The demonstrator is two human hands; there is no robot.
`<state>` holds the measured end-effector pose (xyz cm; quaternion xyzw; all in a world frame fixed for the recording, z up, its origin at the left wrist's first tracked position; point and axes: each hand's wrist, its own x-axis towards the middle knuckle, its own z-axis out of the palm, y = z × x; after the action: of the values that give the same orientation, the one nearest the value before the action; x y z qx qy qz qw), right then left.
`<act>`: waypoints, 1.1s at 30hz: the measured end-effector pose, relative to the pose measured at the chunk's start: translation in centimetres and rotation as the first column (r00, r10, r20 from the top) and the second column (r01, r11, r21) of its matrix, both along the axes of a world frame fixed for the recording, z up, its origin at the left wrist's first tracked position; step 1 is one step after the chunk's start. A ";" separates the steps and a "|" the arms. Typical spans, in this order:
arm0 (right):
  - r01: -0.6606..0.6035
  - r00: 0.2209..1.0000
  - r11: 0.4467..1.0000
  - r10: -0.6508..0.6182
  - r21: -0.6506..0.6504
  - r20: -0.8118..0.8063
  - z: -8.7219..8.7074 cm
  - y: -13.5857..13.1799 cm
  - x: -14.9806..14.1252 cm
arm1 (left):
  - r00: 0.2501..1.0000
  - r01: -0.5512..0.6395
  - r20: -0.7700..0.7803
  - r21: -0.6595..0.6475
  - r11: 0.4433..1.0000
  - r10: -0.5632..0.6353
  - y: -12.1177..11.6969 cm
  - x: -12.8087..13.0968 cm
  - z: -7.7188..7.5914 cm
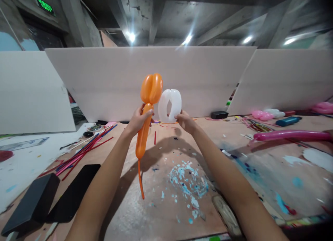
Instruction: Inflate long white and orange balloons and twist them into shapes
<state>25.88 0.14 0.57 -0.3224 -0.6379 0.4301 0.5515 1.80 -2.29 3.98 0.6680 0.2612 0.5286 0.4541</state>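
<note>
My left hand (141,119) is closed round the upper stem of an orange twisted balloon (142,143). Its top forms rounded lobes, and a thin uninflated tail hangs below. Held close beside it is a white balloon (162,107) bent into a ring with a narrow gap in its middle. My right hand (184,121) pinches this ring at its lower right edge. Both balloons are up above the table, the orange one tilted slightly. Whether the two balloons touch is hard to make out.
Uninflated balloons (85,149) in red, pink and blue lie at left, near a black phone (75,192) and a dark box (32,199). A magenta inflated balloon (291,135), a blue bottle (288,121) and pink balloons (262,115) lie at right. White panels (109,81) stand behind the paint-spattered table (153,213).
</note>
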 end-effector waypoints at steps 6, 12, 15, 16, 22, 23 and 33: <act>0.151 0.908 0.943 -0.252 0.297 0.336 -0.4 -0.4 0.0 | 1.000 -0.004 -0.028 0.046 0.999 0.005 -2.3 -0.3 0.5; 0.029 0.790 0.916 -0.266 0.399 0.552 -0.1 -2.2 -1.8 | 0.991 -0.003 0.132 0.161 0.987 -0.018 -2.0 -1.3 1.0; -0.051 0.686 0.894 -0.292 0.445 0.666 -0.3 -2.6 -2.5 | 0.995 0.093 0.020 0.149 0.984 -0.097 -2.2 -2.2 1.1; -0.067 0.682 0.889 -0.291 0.454 0.671 -0.5 -2.6 -2.6 | 0.991 0.128 -0.053 0.143 0.981 -0.122 -2.3 -2.4 1.1; -0.156 0.847 0.936 -0.039 0.317 0.531 -0.9 -3.0 -3.9 | 0.960 0.074 -0.280 0.227 0.971 -0.008 -2.2 -1.7 0.2; -0.164 0.883 0.945 0.011 0.285 0.469 -0.7 -3.3 -4.3 | 0.962 0.060 -0.273 0.240 0.969 0.008 -2.1 -1.4 0.1; -0.234 0.970 0.962 0.221 -0.137 -0.103 1.2 -4.5 -5.7 | 0.939 0.094 -0.344 0.296 0.950 0.014 -3.5 -1.0 0.8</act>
<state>20.22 -4.40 1.79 -0.2679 -0.6127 0.5504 0.4999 0.80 -5.83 4.81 0.8173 0.2364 0.4294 0.3029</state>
